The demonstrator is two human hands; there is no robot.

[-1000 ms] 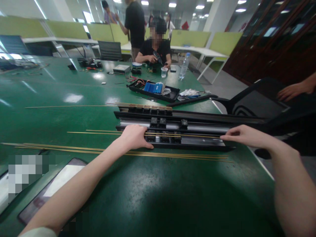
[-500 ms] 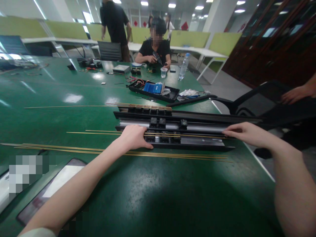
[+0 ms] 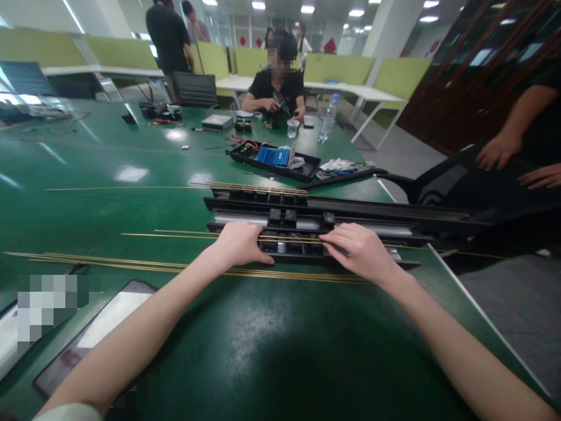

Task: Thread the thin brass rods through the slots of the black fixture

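Note:
My left hand (image 3: 241, 242) grips the left part of the nearest black rail (image 3: 291, 258), thumb toward me, fingertips hidden behind it. My right hand (image 3: 362, 251) is closed in a pinch on a thin brass-coloured rod (image 3: 302, 240) that lies along this rail, over small black blocks (image 3: 269, 242). The rod's far part runs out to the right beyond the table edge. Just behind are another black rail with a pale strip (image 3: 307, 224) and several black blocks (image 3: 290, 217). More brass-coloured rods (image 3: 144, 265) lie in front, passing under my left forearm.
Behind the rails stands a black tray (image 3: 302, 172) with a blue pack, beside gloves (image 3: 336, 168). A tablet-like device (image 3: 96, 333) lies at front left. Across the green table (image 3: 245, 345) a person (image 3: 276, 88) holds a power tool. A black chair (image 3: 451, 175) and another person's hands are at right.
My right hand has moved left along the rail, from its right end to beside the black blocks. The left hand keeps its place. At right, another person's arms have come further into view.

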